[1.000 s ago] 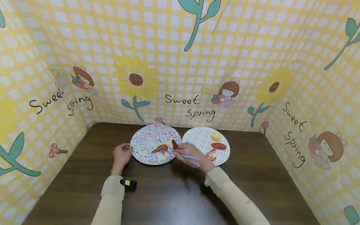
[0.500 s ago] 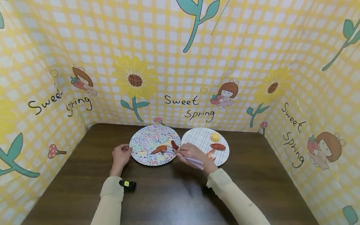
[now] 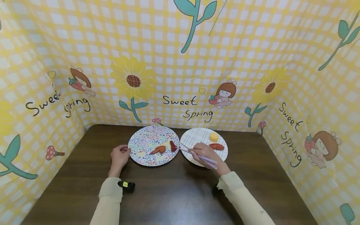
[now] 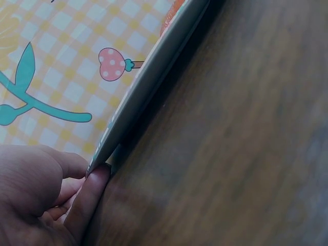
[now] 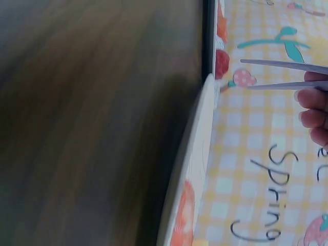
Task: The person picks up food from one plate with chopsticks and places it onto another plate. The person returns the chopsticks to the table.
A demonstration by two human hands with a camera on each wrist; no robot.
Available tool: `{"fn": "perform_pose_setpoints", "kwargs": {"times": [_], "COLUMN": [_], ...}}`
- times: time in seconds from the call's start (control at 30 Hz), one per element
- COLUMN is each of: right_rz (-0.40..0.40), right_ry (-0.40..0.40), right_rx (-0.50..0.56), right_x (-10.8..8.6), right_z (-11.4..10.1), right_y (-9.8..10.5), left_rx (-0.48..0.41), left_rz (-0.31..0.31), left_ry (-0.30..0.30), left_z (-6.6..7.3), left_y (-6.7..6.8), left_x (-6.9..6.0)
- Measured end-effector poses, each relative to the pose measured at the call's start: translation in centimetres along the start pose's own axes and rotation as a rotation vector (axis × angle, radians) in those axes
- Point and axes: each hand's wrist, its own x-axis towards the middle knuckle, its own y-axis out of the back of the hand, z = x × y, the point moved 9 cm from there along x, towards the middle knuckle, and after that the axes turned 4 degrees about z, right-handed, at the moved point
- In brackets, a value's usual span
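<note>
Purple and parted at the tips: gripping chopsticks [image 5: 287, 64] with right hand [image 3: 205, 151] right of speckled plate [image 3: 149, 140], pinching its left rim with left hand [image 3: 119, 157]. Seemingly between pickups; if lifting dark-red piece [image 3: 173, 147] inside its right rim, narrow tips evenly.

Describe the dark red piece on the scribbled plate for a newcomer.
On the brown table, find the scribble-patterned plate, left of the checked plate. Near its right rim lies the dark red piece, darker and redder than the orange-brown, pointed piece beside it.
</note>
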Motion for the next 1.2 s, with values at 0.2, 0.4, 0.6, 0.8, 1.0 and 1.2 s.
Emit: {"fn": "perform_pose_setpoints", "kwargs": {"times": [0.2, 0.4, 0.6, 0.8, 1.0, 1.2], "right_rz": [0.021, -0.029, -0.015, 0.047, 0.019, -0.075], "right_ry": [-0.091, -0.361, -0.542, -0.603, -0.716, -0.768], "right_rx": [0.040, 0.081, 0.118, 0.203, 0.258, 0.310], "right_x": [-1.6, -5.0, -8.4, -10.5, -12.1, -12.5], "right_z": [1.0, 3.7, 5.6, 6.4, 7.2, 7.1], "right_y": [2.2, 4.0, 6.2, 7.6, 7.4, 6.4], "left_rx": [0.007, 0.023, 0.034, 0.038, 0.043, 0.037], "left_rz": [-0.008, -0.006, -0.003, 0.007, 0.008, -0.001], "left_ry": [0.008, 0.005, -0.003, -0.014, 0.008, 0.022], "left_z": [-0.1, -0.1, -0.1, 0.0, -0.3, -0.5], "left_y": [0.0, -0.2, -0.2, 0.0, 0.0, -0.1], "left_x": [0.1, 0.0, 0.0, 0.1, 0.1, 0.1]}}
